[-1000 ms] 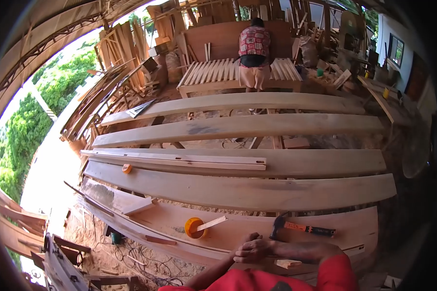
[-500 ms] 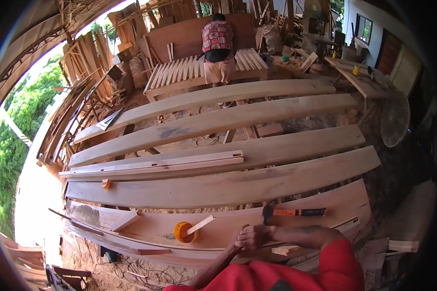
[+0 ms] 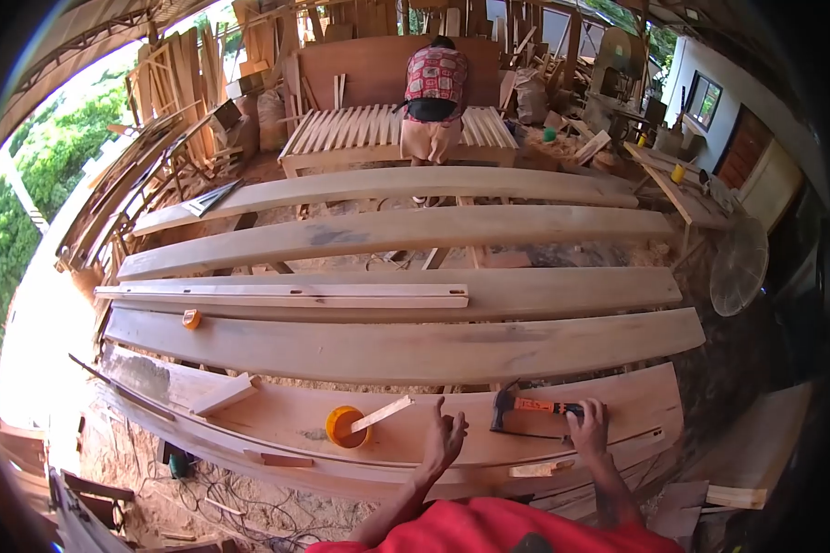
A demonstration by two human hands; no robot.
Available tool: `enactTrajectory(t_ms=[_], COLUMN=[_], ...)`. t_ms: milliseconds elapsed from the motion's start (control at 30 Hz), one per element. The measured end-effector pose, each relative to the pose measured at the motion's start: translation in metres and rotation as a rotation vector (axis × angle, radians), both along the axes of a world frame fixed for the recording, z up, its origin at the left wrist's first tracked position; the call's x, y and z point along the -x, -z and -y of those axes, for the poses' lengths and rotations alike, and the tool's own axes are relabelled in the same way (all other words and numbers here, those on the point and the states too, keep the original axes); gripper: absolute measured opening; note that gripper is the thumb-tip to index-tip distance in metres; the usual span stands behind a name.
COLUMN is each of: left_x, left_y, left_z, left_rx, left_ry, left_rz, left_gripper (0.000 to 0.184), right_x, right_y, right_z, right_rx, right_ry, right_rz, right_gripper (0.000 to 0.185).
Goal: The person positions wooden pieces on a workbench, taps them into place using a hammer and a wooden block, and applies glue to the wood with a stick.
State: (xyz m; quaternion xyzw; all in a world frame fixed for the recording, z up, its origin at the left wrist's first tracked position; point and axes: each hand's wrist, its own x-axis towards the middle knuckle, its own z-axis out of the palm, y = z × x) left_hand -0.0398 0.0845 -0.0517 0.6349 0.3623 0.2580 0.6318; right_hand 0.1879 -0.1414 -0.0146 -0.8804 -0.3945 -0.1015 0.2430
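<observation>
My right hand (image 3: pixel 588 428) has its fingers round the black end of a claw hammer's (image 3: pixel 535 405) orange and black handle. The hammer's head points left, and a dark line like its shadow shows on the board below. My left hand (image 3: pixel 444 437) is raised over the near board with fingers apart, holding nothing. Left of it stands an orange-yellow tub (image 3: pixel 345 434) with a flat wooden stick (image 3: pixel 384 414) leaning out of it. Both hands are above the wide near plank (image 3: pixel 295 405), whose front edge has a long narrow strip along it.
Several long planks (image 3: pixel 406 350) lie side by side beyond. A slotted rail (image 3: pixel 360 295) and an orange tape measure (image 3: pixel 191 319) rest on them. A wood block (image 3: pixel 226 394) lies at left. Behind, a person (image 3: pixel 433 92) bends over a slatted frame (image 3: pixel 341 134). Cables (image 3: pixel 240 516) lie on the floor.
My hands were together beside the hammer; now they are apart. The right one has moved right and taken hold of the hammer's handle. The left one has opened.
</observation>
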Motion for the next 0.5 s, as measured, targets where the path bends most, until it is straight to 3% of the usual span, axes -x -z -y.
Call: enactTrajectory(t_ms=[67,200,267,333,500], left_x=[-0.001,0.004,0.003,-0.005,0.002], left_y=[-0.008,-0.020,-0.050,-0.092,-0.237], left_z=[-0.006,-0.014,-0.022,-0.035,-0.069], left_rx=[-0.021,-0.017,0.133,0.097,0.124], left_ry=[0.005,0.009,0.105,0.124,0.102], left_rz=[-0.002,-0.031,-0.028,0.106,0.590], left_gripper=[0.062,0.068,0.078,0.086,0.091], right_x=[0.011,0.015,0.012,0.010,-0.001], right_y=[0.022,0.061,0.060,0.056,0.037], right_z=[0.038,0.060,0.062,0.057,0.054], right_rx=[0.178,-0.007,-0.032,0.047,0.265], right_ry=[0.212,0.323,0.366,0.439,0.297], right_rz=[0.168,0.034,0.004,-0.126,-0.081], right_gripper=[0.040,0.035,0.031,0.025,0.026])
